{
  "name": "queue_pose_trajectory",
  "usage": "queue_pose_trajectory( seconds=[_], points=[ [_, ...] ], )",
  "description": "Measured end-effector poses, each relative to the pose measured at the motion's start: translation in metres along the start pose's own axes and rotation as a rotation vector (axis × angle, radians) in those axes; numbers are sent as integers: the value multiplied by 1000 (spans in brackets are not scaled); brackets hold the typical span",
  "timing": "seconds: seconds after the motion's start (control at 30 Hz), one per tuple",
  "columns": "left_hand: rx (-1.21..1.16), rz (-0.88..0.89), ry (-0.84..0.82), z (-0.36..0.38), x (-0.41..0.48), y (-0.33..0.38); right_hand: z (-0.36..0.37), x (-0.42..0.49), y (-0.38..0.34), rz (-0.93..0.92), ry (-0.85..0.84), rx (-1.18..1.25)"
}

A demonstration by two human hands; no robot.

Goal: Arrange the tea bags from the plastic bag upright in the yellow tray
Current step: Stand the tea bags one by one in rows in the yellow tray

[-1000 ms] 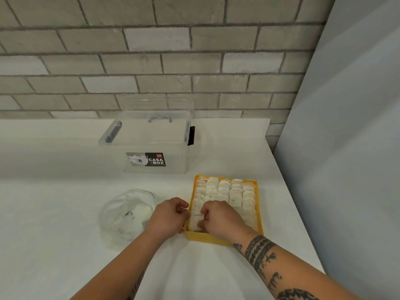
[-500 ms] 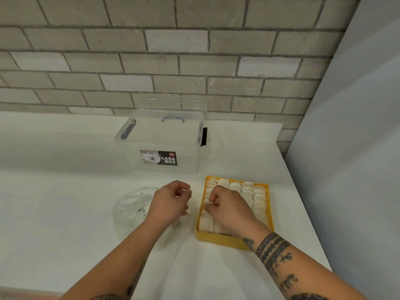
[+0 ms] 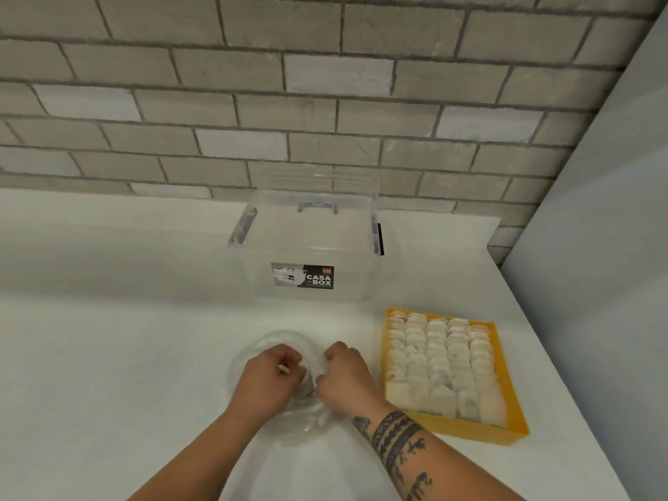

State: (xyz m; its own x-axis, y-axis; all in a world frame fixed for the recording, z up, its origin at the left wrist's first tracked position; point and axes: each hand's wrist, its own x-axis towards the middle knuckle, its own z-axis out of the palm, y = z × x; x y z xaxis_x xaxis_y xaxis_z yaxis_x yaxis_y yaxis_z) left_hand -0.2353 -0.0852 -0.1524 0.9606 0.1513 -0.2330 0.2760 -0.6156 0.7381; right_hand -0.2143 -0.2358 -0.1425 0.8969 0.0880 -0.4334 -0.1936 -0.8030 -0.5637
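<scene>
Yellow tray point(image 3: 470, 430) at lower right looks nearly full of upright tea bags point(image 3: 437, 356); left hand point(image 3: 269, 377) and right hand point(image 3: 347, 377) both pinch the plastic bag point(image 3: 303, 424), contents unclear.

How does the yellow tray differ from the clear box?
The yellow tray is opaque and shallow; the clear box is see-through and taller. The tray is packed with rows of tea bags; the box looks empty. The box carries a printed label; the tray shows none. Both sit on the white counter.
</scene>
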Motion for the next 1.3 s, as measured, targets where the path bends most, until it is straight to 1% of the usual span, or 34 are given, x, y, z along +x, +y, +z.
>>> queue_pose_trajectory(
  seconds=[0.1, 0.2, 0.4, 0.6, 0.7, 0.77, 0.87, 0.93, 1.03, 1.07, 1.13, 1.17, 1.23, 1.27, 1.3],
  points=[
    [104, 42, -69, 0, 7, -12, 0, 8, 0, 49, 69, 160],
    [145, 95, -109, -2, 16, -15, 1, 12, 1, 78, 130, 337],
    [211, 164, -218, 3, 32, -22, -3, 3, -3, 75, 127, 525],
    [107, 152, -156, 3, 31, -14, -5, 2, -2, 50, 63, 539],
    [66, 160, -171, 2, 31, -12, -4, 4, 0, 45, 48, 561],
    [-7, 104, -177, -3, 34, -13, -4, 6, 3, 41, 62, 574],
    [-201, -1, -217, -17, 36, -17, -7, 7, 6, 42, 79, 581],
    [-276, -27, -283, -28, 36, -16, -9, 7, 7, 31, 75, 548],
    [-350, -82, -418, -45, 32, -8, -12, 6, 6, 2, 98, 423],
    [-406, -122, -434, -50, 30, -2, -14, 5, 6, -12, 107, 370],
    [-490, -222, -366, -54, 30, 9, -17, 3, 4, -70, 148, 215],
    [-508, -252, -329, -55, 30, 11, -19, 1, 1, -131, 203, 131],
    [-532, -311, -282, -57, 28, 12, -22, -5, -12, -338, 379, -8],
    [-545, -333, -280, -55, 27, 12, -24, -7, -20, -443, 427, -68],
    [-547, -339, -279, -51, 28, 9, -25, -7, -28, -521, 415, -140]
  ],
)
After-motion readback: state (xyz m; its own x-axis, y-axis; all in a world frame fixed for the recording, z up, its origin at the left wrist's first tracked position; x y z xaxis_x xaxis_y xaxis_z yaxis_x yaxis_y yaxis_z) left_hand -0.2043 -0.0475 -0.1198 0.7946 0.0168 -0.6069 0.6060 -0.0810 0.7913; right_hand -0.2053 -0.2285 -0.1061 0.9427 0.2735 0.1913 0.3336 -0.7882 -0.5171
